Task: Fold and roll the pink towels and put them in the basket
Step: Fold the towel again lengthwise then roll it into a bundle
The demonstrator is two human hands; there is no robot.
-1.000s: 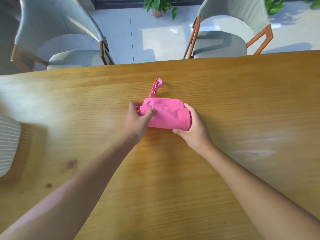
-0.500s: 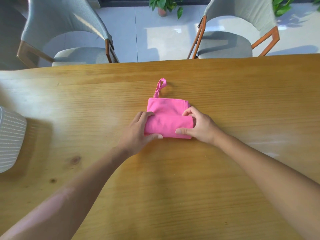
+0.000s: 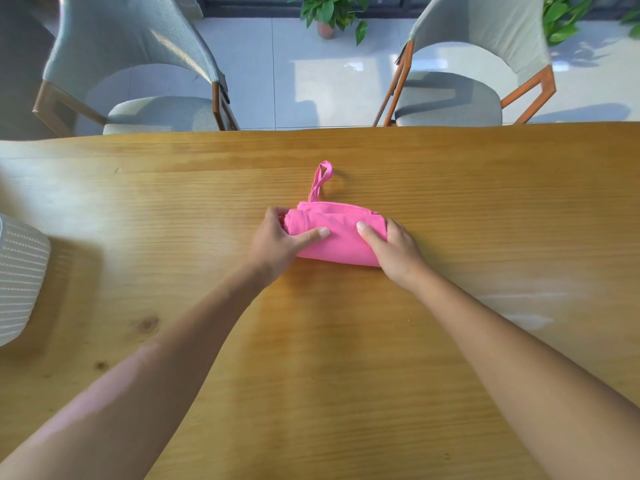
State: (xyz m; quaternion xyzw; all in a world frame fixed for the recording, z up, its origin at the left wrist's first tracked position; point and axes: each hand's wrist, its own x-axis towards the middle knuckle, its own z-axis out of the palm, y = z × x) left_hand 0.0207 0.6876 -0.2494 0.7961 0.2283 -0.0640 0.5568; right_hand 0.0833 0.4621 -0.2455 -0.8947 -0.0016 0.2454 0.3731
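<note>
A pink towel (image 3: 341, 242) lies rolled up crosswise in the middle of the wooden table (image 3: 329, 358), with a short flat strip still showing behind the roll. Its hanging loop (image 3: 321, 180) points away from me. My left hand (image 3: 278, 242) grips the left end of the roll, thumb lying on top and fingers curled round the far side. My right hand (image 3: 391, 247) grips the right end the same way. The white ribbed basket (image 3: 19, 275) stands at the table's left edge, partly cut off by the frame.
Two grey upholstered chairs with wooden frames, the left chair (image 3: 138, 74) and the right chair (image 3: 471, 71), stand beyond the far table edge. A potted plant (image 3: 329, 15) sits on the tiled floor between them.
The roll has grown and moved away from me, taking up most of the flat part. Both hands shifted from the near edge to the top and ends of the roll.
</note>
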